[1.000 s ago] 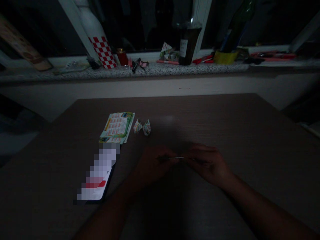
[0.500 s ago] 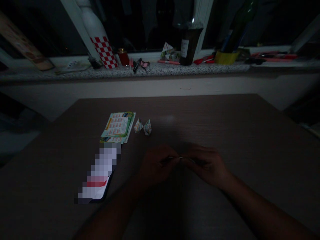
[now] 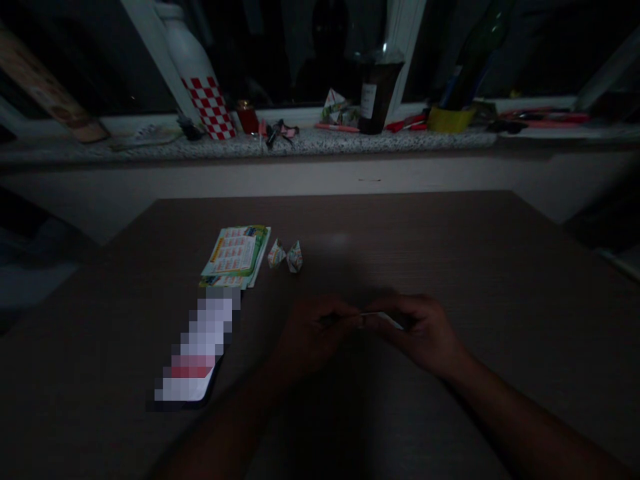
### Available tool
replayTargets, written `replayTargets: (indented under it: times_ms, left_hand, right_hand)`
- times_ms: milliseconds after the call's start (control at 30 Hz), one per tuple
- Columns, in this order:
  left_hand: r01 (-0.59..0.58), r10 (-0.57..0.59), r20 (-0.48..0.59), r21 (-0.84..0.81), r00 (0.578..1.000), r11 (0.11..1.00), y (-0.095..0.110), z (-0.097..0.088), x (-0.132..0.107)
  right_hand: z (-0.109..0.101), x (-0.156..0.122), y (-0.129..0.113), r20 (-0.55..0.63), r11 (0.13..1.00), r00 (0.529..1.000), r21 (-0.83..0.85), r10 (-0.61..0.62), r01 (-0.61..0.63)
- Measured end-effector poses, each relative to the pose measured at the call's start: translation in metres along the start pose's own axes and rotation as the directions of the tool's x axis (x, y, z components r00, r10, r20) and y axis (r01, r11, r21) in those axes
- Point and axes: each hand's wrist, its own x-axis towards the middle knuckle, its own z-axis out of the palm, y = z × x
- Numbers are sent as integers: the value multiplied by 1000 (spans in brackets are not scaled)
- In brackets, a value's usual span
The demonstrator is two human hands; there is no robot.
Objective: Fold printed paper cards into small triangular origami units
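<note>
Between my two hands, low over the table (image 3: 480, 267), is a small piece of paper (image 3: 391, 319), seen nearly edge-on as a thin pale strip. My left hand (image 3: 320, 333) pinches its left end with thumb and fingertips. The right end sits in the grip of my right hand (image 3: 415, 330), thumb below and fingers above. Most of the paper is hidden by my fingers, and the light is dim. Beyond my left hand stands a small folded paper shape (image 3: 286, 256) with two pointed, printed lobes.
Left of the folded shape lies a stack of printed cards (image 3: 233, 253). A phone (image 3: 200, 353) with a blurred screen lies below it. On the granite windowsill (image 3: 320, 141) stand a red-checked white bottle (image 3: 207, 100), a dark cup (image 3: 379, 93) and a green bottle (image 3: 480, 53).
More of the paper's pale edge now shows by my right hand, whose fingers and thumb have parted slightly around it. My left hand has barely moved.
</note>
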Motion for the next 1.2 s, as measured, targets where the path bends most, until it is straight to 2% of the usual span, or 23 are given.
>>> replayTargets:
  times_ms: [200, 267, 400, 567, 700, 867, 1000, 1200]
  left_hand:
    - [70, -72, -16, -101, 997, 992, -2, 1, 0]
    - [64, -66, -22, -85, 998, 994, -2, 1, 0]
    - [-59, 60, -7, 19, 998, 998, -2, 1, 0]
    - [-253, 255, 10, 159, 967, 954, -3, 0, -1]
    - [-324, 325, 35, 242, 945, 915, -1, -1, -1]
    - [-415, 430, -5, 247, 903, 876, -1, -1, -2]
    - [-450, 469, -1, 279, 883, 848, -2, -1, -1]
    - [-428, 451, -2, 308, 893, 850, -3, -3, -1]
  right_hand:
    - [0, 1, 1, 10, 999, 1000, 45, -19, 18]
    - [-1, 1, 2, 5, 998, 999, 55, -37, 36]
    - [-1, 1, 4, 27, 997, 998, 49, -59, 58]
    - [0, -1, 8, 46, 987, 987, -31, -153, 155]
    - [0, -1, 8, 41, 972, 976, -82, -216, 218]
    - [0, -1, 9, 15, 940, 943, -83, -332, 332]
    - [1, 0, 9, -26, 927, 930, -89, -368, 364]
    - [0, 0, 9, -40, 924, 926, -100, -375, 370]
